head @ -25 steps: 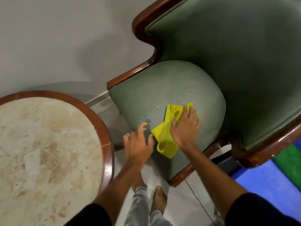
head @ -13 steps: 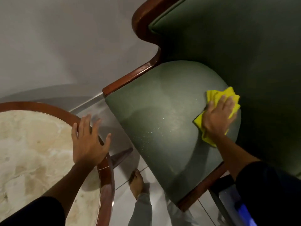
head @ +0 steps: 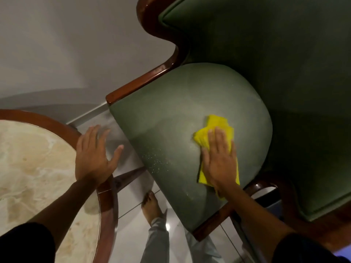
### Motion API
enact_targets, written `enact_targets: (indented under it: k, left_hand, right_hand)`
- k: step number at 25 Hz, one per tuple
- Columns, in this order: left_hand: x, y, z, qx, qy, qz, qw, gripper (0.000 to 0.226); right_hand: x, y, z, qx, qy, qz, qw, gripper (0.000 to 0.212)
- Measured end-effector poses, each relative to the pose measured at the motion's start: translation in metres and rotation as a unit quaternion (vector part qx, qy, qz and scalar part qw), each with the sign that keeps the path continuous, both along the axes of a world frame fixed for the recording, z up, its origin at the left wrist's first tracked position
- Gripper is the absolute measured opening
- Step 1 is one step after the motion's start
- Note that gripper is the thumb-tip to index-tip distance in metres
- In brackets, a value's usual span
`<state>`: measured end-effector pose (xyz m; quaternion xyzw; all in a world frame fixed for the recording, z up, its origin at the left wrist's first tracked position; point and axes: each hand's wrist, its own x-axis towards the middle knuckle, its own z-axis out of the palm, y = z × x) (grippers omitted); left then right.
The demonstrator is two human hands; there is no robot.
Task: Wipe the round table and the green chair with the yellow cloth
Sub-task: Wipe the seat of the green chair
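Note:
The green chair point(head: 171, 114) with a dark wooden frame fills the right side; its rounded upholstered seat faces me. My right hand point(head: 218, 160) lies flat on the crumpled yellow cloth point(head: 214, 126), pressing it against the seat's right part. Small white specks dot the fabric left of the cloth. The round table point(head: 108, 205), marble-topped with a wooden rim, sits at the lower left. My left hand point(head: 93, 158) hovers over the table's rim with fingers spread, holding nothing.
A grey wall point(head: 57, 44) rises behind table and chair. Glossy floor tiles point(head: 133, 196) show in the narrow gap between them, where my bare foot point(head: 151, 207) stands. A table leg point(head: 129, 177) juts into that gap.
My right hand has slid the cloth across the seat, right and then back toward the middle. My left hand left the seat's front and moved over the table's rim.

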<state>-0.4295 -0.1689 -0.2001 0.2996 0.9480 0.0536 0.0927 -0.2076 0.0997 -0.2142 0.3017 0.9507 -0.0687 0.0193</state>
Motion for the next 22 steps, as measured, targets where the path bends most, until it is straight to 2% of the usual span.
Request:
enact_targets:
  k: [3,5,8,14,19,22]
  left_hand:
    - [0.002,0.003,0.001,-0.008,0.014,0.018,1.0,0.075]
    - [0.003,0.0,0.002,0.001,0.015,0.012,1.0,0.073]
    - [0.002,0.001,0.003,0.033,0.035,0.005,0.999,0.067]
    - [0.003,0.003,0.002,0.036,0.029,0.008,0.999,0.064]
    - [0.002,0.0,-0.004,0.031,0.031,0.008,0.999,0.064]
    - [0.003,0.001,-0.001,0.04,0.028,0.014,0.999,0.062]
  right_hand:
    - [-0.022,0.034,0.001,-0.005,0.004,-0.185,0.983,0.057]
    - [-0.045,0.076,0.004,-0.041,0.031,-0.292,0.955,0.057]
    - [-0.07,0.154,0.013,-0.082,0.055,-0.369,0.924,0.058]
    - [-0.103,0.163,0.01,-0.051,0.036,-0.333,0.941,0.057]
    - [-0.221,0.116,0.004,-0.084,0.018,-0.186,0.979,0.059]
    - [-0.249,0.061,0.002,-0.081,-0.005,-0.105,0.991,0.062]
